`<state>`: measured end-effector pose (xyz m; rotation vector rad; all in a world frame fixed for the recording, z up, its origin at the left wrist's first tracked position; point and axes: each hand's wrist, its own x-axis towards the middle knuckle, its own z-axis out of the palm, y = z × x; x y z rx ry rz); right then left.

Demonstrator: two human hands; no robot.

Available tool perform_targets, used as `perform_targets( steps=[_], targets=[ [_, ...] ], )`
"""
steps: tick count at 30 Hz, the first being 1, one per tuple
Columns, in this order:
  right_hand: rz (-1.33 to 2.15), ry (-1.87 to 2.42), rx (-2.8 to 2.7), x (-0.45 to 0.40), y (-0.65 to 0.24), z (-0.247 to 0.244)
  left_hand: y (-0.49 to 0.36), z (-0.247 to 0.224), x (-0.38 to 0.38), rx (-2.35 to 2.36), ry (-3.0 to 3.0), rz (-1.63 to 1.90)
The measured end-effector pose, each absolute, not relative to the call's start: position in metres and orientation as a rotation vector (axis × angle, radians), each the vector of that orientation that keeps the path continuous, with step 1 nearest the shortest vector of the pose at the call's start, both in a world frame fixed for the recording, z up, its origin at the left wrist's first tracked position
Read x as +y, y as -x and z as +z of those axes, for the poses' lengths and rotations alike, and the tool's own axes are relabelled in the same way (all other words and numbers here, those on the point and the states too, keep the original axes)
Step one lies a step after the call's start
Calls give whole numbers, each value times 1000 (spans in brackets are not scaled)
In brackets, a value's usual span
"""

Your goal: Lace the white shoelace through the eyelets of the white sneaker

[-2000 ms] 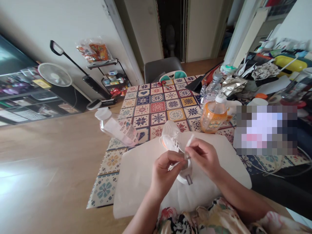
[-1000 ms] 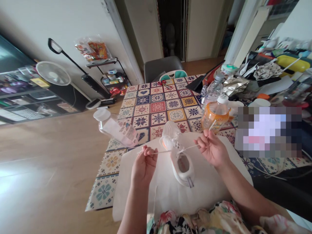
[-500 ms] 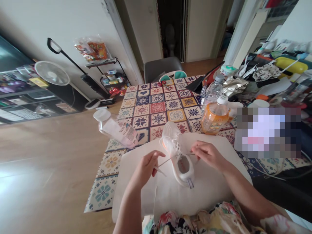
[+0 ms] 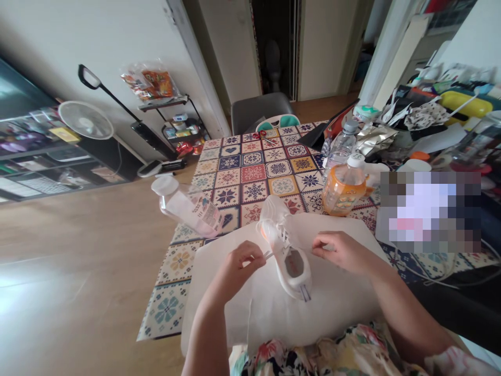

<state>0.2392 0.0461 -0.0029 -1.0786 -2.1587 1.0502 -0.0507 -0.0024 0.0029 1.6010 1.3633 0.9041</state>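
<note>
1. Sneaker (image 4: 280, 249), white, sat upright on a white sheet (image 4: 219, 282) covering part of the table (image 4: 254, 172), between both hands.
2. Left hand (image 4: 246, 259) pinched a shoelace (image 4: 268, 255) just beside it.
3. Right hand (image 4: 327, 246) had fingertips drawn together; whether they gripped lace could not be told.

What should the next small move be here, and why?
Probably bring the lace in the left hand across the shoe toward the right hand: the left hand pinches it beside the shoe, while the right hand hangs on the opposite side. Whether the right hand also holds lace is too small to tell.
</note>
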Motion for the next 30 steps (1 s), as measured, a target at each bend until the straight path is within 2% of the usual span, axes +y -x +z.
perform_targets(
  steps=[5, 9, 12, 16, 22, 26, 30],
  targets=[
    [1285, 844, -1976, 49, -239, 8, 40, 7, -1, 1179, -1471, 1146],
    [1719, 704, -1498, 50, -213, 5, 13, 3, 3, 1055, -1217, 1252],
    [1864, 706, -1167, 50, -189, -3, -6, -5, 7, 1001, -1047, 1327],
    [1744, 839, -1091, 49, -173, -7, -17, -14, 12, 1044, -981, 1440],
    [1291, 924, -1533, 43, -176, 1, -19, -11, 11, 1003, -1079, 1397],
    [1316, 958, -1608, 39, -177, 5, -24, -5, 12, 1003, -852, 1370],
    [1366, 909, -1639, 37, -181, 7, -27, -5, 13, 1058, -886, 1328]
  ],
)
